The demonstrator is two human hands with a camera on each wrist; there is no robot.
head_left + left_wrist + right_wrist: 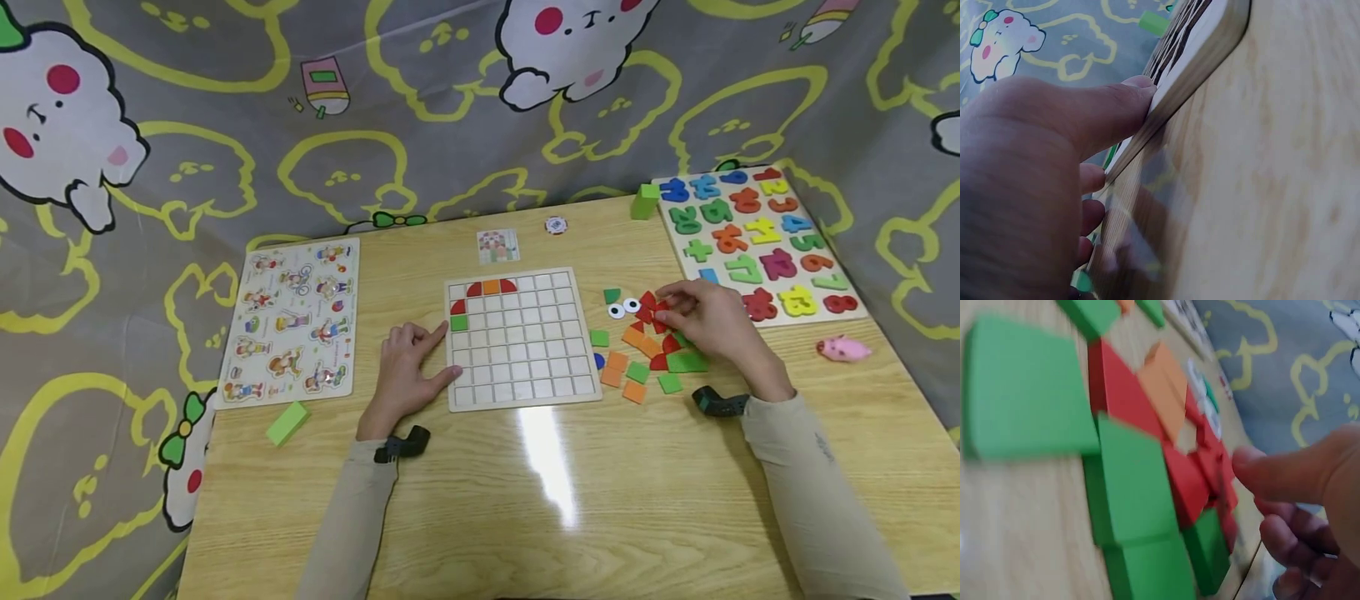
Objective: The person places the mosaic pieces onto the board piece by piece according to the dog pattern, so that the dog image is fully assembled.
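A wooden grid board [525, 350] lies in the middle of the table, with red quarter-round pieces, an orange square [491, 287] and a green square [459, 322] in its upper-left cells. My left hand [408, 367] steadies the board's left side; its thumb [1116, 103] rests on the rim and its index finger reaches the edge higher up. Over the loose pieces right of the board, my right hand [701, 317] has thumb and forefinger apart, fingertips right at the red pieces [647, 310]. In the right wrist view, the thumb [1266, 469] is close beside a blurred red piece [1227, 512].
Loose green [638, 372] and orange squares [634, 392] and two eye discs [632, 306] lie nearby. A picture card [498, 247] and chip [556, 225] sit behind the board. Flanking it are a figure puzzle [288, 325] and number puzzle [757, 242]. A pink pig [843, 348] lies far right.
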